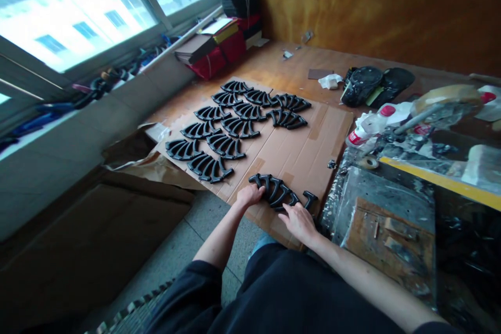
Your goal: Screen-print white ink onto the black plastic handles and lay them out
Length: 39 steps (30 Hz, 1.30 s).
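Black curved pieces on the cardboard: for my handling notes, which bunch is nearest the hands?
The front bunch, touched by the left hand and right hand; the others lie in rows behind it.

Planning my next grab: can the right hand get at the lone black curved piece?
Probably yes: the right hand sits just beside that black curved piece, with only bare cardboard between them.

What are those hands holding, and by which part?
Both hands are on a row of black curved pieces: the left hand at its left end, the right hand with fingers at its near edge. Whether they really grip it cannot be told.
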Available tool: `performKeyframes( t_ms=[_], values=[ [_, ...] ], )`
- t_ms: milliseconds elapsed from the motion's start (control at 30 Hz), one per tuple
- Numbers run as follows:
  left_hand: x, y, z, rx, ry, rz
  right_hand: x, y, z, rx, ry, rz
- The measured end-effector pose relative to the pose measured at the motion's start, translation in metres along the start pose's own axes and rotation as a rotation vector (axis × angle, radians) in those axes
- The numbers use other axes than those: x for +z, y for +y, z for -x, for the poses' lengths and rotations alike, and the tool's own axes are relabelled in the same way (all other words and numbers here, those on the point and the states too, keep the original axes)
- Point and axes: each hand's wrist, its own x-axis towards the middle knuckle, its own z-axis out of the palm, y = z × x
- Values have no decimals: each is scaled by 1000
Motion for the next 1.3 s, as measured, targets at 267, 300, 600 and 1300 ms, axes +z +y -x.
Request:
performKeyframes(
  t_ms=[267,300,600,1300],
  values=[
    [27,-1,58,450,363,-120,0,0,-2,31,-22,-56],
    [34,1,64,519,359,-128,0,1,-3,34,-23,-59],
    [56,12,51,566,249,-164,1,-1,-7,53,-28,-129],
    [-78,94,-158,772,271,-301,49,2,-21,193,-86,-70]
  ],
)
